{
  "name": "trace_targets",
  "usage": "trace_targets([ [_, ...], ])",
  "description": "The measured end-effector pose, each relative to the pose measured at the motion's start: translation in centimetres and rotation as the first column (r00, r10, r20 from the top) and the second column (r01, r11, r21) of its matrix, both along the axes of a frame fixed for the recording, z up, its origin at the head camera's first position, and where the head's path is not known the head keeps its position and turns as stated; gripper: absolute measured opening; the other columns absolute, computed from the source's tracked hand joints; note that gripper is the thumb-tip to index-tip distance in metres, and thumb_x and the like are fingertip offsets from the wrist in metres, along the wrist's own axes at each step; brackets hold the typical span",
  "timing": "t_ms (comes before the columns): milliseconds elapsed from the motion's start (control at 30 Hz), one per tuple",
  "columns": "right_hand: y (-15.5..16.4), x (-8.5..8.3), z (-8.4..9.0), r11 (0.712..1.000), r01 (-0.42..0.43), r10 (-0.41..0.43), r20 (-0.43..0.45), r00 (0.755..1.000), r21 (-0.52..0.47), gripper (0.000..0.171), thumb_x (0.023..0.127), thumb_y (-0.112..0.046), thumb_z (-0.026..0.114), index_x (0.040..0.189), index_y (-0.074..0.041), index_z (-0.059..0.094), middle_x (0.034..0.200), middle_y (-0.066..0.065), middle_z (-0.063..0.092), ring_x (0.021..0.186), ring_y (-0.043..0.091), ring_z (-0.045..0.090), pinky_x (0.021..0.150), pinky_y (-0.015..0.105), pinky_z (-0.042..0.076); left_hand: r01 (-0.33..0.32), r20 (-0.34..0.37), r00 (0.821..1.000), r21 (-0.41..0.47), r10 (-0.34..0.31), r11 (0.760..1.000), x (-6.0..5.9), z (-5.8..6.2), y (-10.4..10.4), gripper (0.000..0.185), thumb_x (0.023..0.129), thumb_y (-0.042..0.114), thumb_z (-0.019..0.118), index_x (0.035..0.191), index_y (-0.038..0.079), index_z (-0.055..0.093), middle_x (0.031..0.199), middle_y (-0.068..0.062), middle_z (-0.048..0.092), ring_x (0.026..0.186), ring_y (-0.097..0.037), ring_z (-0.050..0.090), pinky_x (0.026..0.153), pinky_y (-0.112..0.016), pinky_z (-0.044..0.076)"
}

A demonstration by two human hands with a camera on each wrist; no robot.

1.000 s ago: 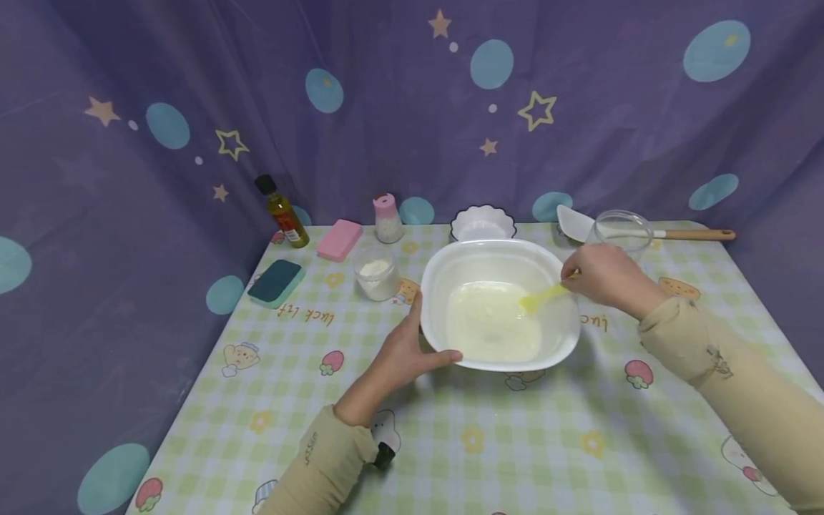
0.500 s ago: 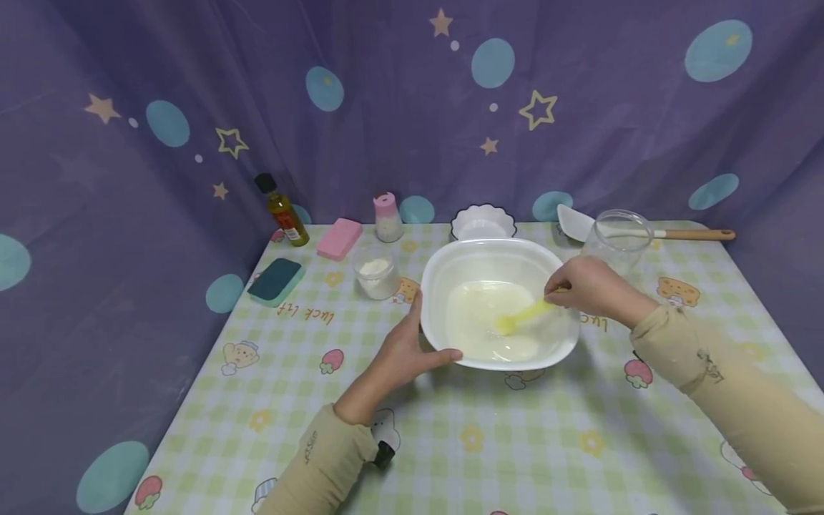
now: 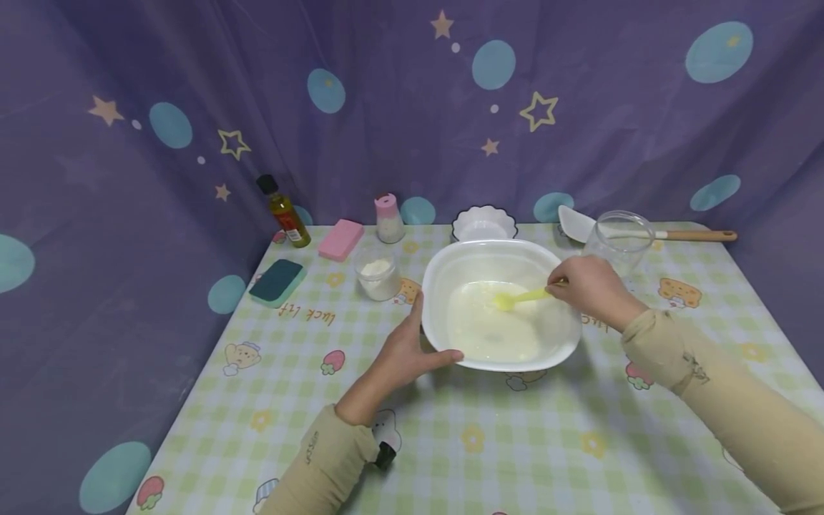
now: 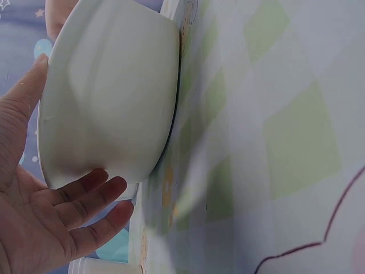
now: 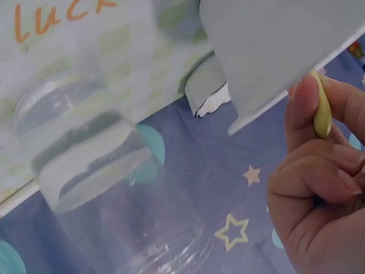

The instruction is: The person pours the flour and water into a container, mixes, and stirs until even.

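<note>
A white bowl [image 3: 444, 265] with pale, milky liquid in it stands mid-table. At its near left side my left hand [image 3: 402, 350] holds it, thumb on the rim; in the left wrist view the fingers [image 4: 94, 205] lie against its outer wall. My right hand [image 3: 592, 286] is over the bowl's right rim and pinches the handle of a small yellow spoon [image 3: 528, 295], whose head dips into the liquid. Seen from the right wrist, the handle's rounded end [image 5: 323, 117] pokes out between thumb and forefinger. The spoon's submerged part is hidden.
Behind the bowl are a scalloped dish [image 3: 484, 223], a clear jar [image 3: 618, 247] and a white spatula [image 3: 695, 235]. Leftward stand a cup of white powder [image 3: 377, 277], a pink-topped shaker [image 3: 389, 218], a pink sponge [image 3: 341, 239], a green sponge [image 3: 277, 282] and an oil bottle [image 3: 285, 214].
The spoon's head has travelled left through the liquid, then toward the bowl's far side. My right hand has shifted slightly left and down. My left hand and the bowl stay in place.
</note>
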State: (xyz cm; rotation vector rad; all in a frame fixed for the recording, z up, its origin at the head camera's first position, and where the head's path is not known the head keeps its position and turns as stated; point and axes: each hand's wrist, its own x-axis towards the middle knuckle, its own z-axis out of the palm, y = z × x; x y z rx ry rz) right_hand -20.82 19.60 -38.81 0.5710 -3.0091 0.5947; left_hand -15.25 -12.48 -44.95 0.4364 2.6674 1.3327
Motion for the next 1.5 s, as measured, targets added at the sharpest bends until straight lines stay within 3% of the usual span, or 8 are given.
trace_targets([
  [267,1.2,0.1,1.6,0.999,0.018,-0.017,-0.013,1.000,0.040,0.009,0.085,-0.007,0.072,0.088,0.001,0.076,0.086,0.016,0.073,0.075,0.031,0.066,0.073,0.049,0.052,0.009,-0.007,1.000,0.013,-0.008,1.000,0.0,0.1,0.0,0.126,0.071,0.049,0.085,0.156,0.029,-0.006,0.161,0.002,0.015,0.143,-0.016,0.023,0.113,-0.043,0.025],
  [700,1.0,0.8,3.2,0.996,-0.045,0.042,0.033,0.999,0.079,0.009,0.084,-0.004,0.069,0.088,-0.003,0.078,0.083,0.009,0.072,0.062,0.017,0.058,0.064,0.042,0.049,0.016,-0.018,1.000,0.027,-0.015,1.000,-0.1,0.1,0.0,0.126,0.071,0.046,0.086,0.156,0.031,-0.006,0.161,0.002,0.017,0.143,-0.015,0.025,0.113,-0.043,0.026],
  [900,0.7,0.8,3.0,0.993,-0.082,0.086,-0.045,0.995,0.081,0.009,0.086,-0.004,0.069,0.090,-0.002,0.077,0.083,0.008,0.073,0.069,0.020,0.064,0.069,0.045,0.052,0.012,-0.013,1.000,0.015,-0.012,1.000,-0.1,0.0,0.0,0.126,0.071,0.047,0.085,0.156,0.032,-0.006,0.161,0.002,0.016,0.143,-0.015,0.024,0.113,-0.043,0.026],
  [1033,0.7,0.9,3.0,0.988,-0.106,0.115,-0.079,0.990,0.112,0.012,0.085,0.000,0.066,0.081,-0.004,0.077,0.074,0.005,0.069,0.060,0.016,0.056,0.062,0.040,0.048,0.014,-0.010,1.000,0.017,-0.014,1.000,-0.1,-0.1,-0.1,0.126,0.071,0.047,0.085,0.156,0.031,-0.006,0.161,0.002,0.014,0.143,-0.016,0.023,0.113,-0.043,0.025],
  [1133,0.6,1.0,3.2,0.982,-0.130,0.137,-0.045,0.990,0.134,0.013,0.082,0.001,0.067,0.076,-0.007,0.076,0.071,0.001,0.068,0.059,0.015,0.053,0.060,0.038,0.047,0.013,-0.005,1.000,0.020,-0.013,1.000,-0.1,-0.1,0.0,0.126,0.071,0.047,0.085,0.156,0.031,-0.006,0.161,0.003,0.014,0.143,-0.015,0.023,0.114,-0.043,0.025],
  [1300,0.4,1.1,3.6,0.980,-0.163,0.155,0.081,0.985,0.111,0.004,0.080,-0.004,0.073,0.081,-0.005,0.077,0.078,0.002,0.071,0.067,0.015,0.061,0.066,0.040,0.052,0.009,-0.009,1.000,0.021,-0.009,1.000,0.0,-0.1,0.0,0.125,0.071,0.048,0.085,0.156,0.031,-0.006,0.161,0.002,0.015,0.143,-0.015,0.024,0.113,-0.043,0.026],
  [1500,0.0,0.8,2.9,0.969,-0.239,0.221,0.217,0.951,0.062,0.005,0.084,-0.011,0.075,0.079,-0.012,0.077,0.074,-0.005,0.068,0.064,0.010,0.056,0.062,0.032,0.049,0.006,-0.001,1.000,0.019,-0.006,1.000,-0.1,-0.1,0.0,0.126,0.071,0.048,0.085,0.156,0.031,-0.007,0.161,0.002,0.016,0.143,-0.015,0.024,0.113,-0.043,0.027],
])
